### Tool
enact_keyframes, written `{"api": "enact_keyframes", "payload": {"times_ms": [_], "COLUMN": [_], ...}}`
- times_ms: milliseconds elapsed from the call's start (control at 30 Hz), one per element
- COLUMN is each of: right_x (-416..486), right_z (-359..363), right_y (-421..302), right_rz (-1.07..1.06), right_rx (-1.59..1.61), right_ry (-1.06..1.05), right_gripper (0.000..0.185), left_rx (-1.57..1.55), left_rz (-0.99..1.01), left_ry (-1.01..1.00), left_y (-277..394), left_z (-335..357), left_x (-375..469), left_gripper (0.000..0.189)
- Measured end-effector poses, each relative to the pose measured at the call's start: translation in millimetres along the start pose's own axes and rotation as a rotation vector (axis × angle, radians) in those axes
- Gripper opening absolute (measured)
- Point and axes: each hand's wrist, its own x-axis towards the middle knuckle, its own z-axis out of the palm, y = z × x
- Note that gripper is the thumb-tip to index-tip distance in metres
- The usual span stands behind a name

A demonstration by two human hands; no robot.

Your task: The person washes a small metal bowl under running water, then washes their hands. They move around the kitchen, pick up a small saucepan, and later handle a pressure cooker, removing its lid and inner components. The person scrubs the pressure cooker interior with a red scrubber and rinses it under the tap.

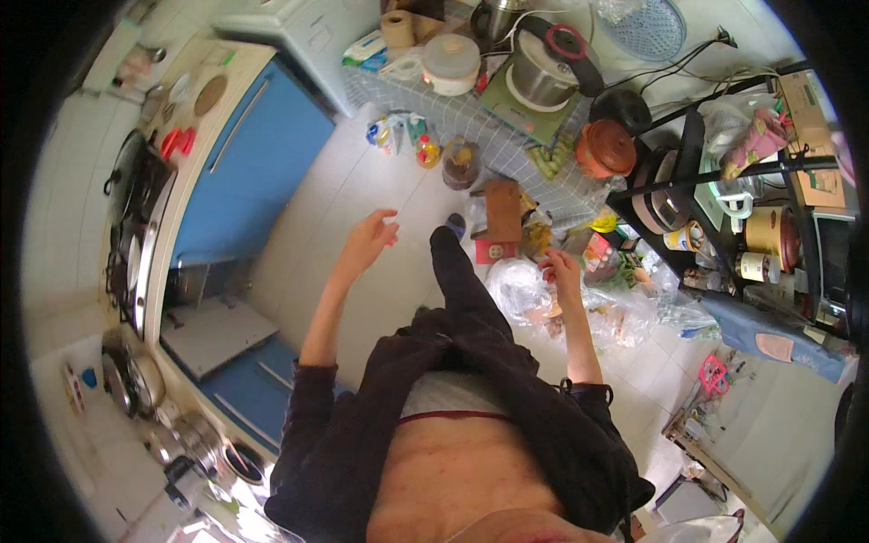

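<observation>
My left hand (370, 243) hangs over the pale tiled floor (319, 237), its fingers loosely bent and apart with nothing in them. To its left stands a blue cabinet door (254, 163). My right hand (562, 273) is empty too, its fingers half curled. Below it in the picture are clear plastic bags (517, 290) on the floor, and I cannot tell whether it touches them. A cardboard box (502, 210) and a red box (494, 252) lie near that hand. One slippered foot (456, 225) is forward on the tiles.
A cloth-covered table holds an electric pressure cooker (543, 71), a white pot (451, 68) and a clay pot (604, 151). By its foot stand an oil bottle (428, 155) and a jar (461, 166). Black shelves (719, 173) fill the right. A lower cabinet drawer (220, 332) juts out left.
</observation>
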Motion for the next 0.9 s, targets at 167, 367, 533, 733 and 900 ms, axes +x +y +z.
{"api": "enact_keyframes", "payload": {"times_ms": [167, 367, 533, 733, 900], "right_x": [87, 125, 91, 33, 32], "right_z": [14, -4, -22, 21, 58], "right_y": [-44, -77, -54, -28, -19], "right_rz": [0.005, 0.000, 0.105, 0.347, 0.385], "right_rx": [0.073, 0.059, 0.281, 0.332, 0.475], "right_ry": [0.058, 0.201, 0.547, 0.900, 0.982], "right_gripper": [0.022, 0.021, 0.022, 0.023, 0.020], "left_rx": [-0.018, 0.227, 0.530, 0.913, 1.023], "left_rz": [0.044, 0.283, 0.797, 1.084, 1.243], "left_ry": [-0.149, -0.207, -0.114, -0.185, -0.341], "left_y": [35, 81, 139, 184, 181], "left_z": [17, 61, 124, 220, 247], "left_x": [156, 323, 470, 605, 652], "left_gripper": [0.028, 0.033, 0.035, 0.036, 0.009]}}
